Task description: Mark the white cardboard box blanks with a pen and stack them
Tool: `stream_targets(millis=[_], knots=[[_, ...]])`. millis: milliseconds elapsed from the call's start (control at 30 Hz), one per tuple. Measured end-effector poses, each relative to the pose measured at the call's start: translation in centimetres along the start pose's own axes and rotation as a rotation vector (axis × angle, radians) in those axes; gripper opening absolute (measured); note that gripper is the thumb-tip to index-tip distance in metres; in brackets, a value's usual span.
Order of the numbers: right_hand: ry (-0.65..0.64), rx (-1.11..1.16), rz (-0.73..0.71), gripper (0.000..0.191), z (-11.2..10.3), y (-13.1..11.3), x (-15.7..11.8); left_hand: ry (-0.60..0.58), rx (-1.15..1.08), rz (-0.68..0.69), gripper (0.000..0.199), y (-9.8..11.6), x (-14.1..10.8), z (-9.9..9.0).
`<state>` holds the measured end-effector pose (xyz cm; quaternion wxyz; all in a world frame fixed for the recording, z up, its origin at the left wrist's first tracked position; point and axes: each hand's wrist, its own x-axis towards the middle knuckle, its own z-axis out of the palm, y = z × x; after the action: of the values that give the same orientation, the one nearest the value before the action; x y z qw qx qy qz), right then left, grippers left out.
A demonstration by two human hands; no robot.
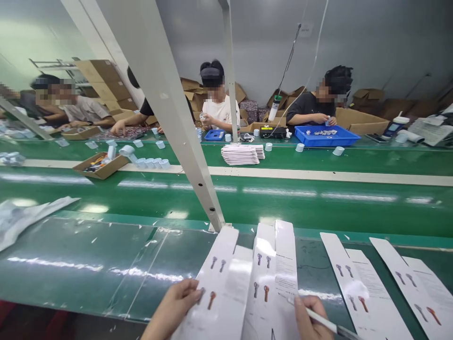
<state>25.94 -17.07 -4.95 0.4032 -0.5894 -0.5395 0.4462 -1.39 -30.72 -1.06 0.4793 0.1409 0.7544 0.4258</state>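
Observation:
My left hand (179, 307) pinches the left edge of a flat white printed carton (221, 274) with small fan pictures. Touching its right side is a second flat carton (271, 269), which looks like a stack. My right hand (311, 317) holds a white pen-like tool (323, 322), its thin tip resting over the second carton's printed panel. Two more flat cartons, one (354, 283) just right of my right hand and another (412, 278) farther right, lie slanted on the green table.
A white metal post (177, 108) rises beyond the cartons. Across the green conveyor (283, 208) are a paper stack (242, 155), a cardboard tray (101, 165), pale blue cups (152, 163), a blue bin (327, 137) and several seated people. Plastic wrap (24, 219) lies left.

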Motion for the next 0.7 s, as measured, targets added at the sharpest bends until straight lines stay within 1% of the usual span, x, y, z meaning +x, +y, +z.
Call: stream_targets(millis=[67,100,133,167,200,233,267,300,367,400,433,467,500,567,700], knots=[[-0.068,-0.069,0.001,0.044,0.7,-0.8,0.9,0.107,0.255,-0.033,0.030,-1.5,0.6,-2.8],[-0.103,-0.083,-0.003,0.044,1.1,-1.1,1.3,0.185,0.412,-0.037,0.027,-2.0,0.9,-3.6],[-0.134,-0.089,-0.014,0.044,1.4,-1.2,1.8,0.271,0.560,-0.014,0.025,-2.3,1.1,-3.8],[-0.159,-0.095,-0.019,0.043,1.7,-1.3,2.2,0.342,0.673,0.044,0.024,-2.5,1.3,-3.5],[-0.185,-0.100,-0.018,0.043,2.0,-1.2,2.5,0.379,0.731,0.127,0.025,-2.4,1.4,-2.6],[-0.208,-0.104,-0.014,0.043,2.2,-1.1,2.7,0.373,0.728,0.216,0.027,-2.2,1.4,-1.1],[-0.226,-0.107,-0.015,0.042,2.4,-0.9,2.9,0.322,0.677,0.287,0.030,-1.8,1.4,0.7],[-0.236,-0.111,-0.020,0.042,2.6,-0.6,3.0,0.233,0.600,0.324,0.032,-1.3,1.3,2.9],[-0.233,-0.128,-0.036,0.041,2.8,-0.1,3.2,0.038,0.442,0.289,0.029,-0.3,1.2,7.3],[-0.230,-0.142,-0.048,0.040,2.9,0.0,3.2,-0.008,0.399,0.248,0.023,0.2,1.3,9.4],[-0.222,-0.154,-0.058,0.039,3.0,0.0,3.3,-0.023,0.384,0.207,0.016,0.6,1.3,11.1],[-0.217,-0.161,-0.064,0.038,3.0,-0.1,3.3,-0.017,0.385,0.169,0.012,0.8,1.4,12.3],[-0.212,-0.159,-0.071,0.038,2.9,-0.3,3.2,0.001,0.395,0.140,0.012,1.0,1.6,13.2],[-0.188,-0.131,-0.099,0.037,2.6,-0.7,2.7,0.038,0.413,0.110,0.015,1.3,1.7,13.8],[-0.126,-0.059,-0.176,0.036,1.8,-0.7,-0.1,0.058,0.411,0.099,0.021,1.8,1.8,13.1]])
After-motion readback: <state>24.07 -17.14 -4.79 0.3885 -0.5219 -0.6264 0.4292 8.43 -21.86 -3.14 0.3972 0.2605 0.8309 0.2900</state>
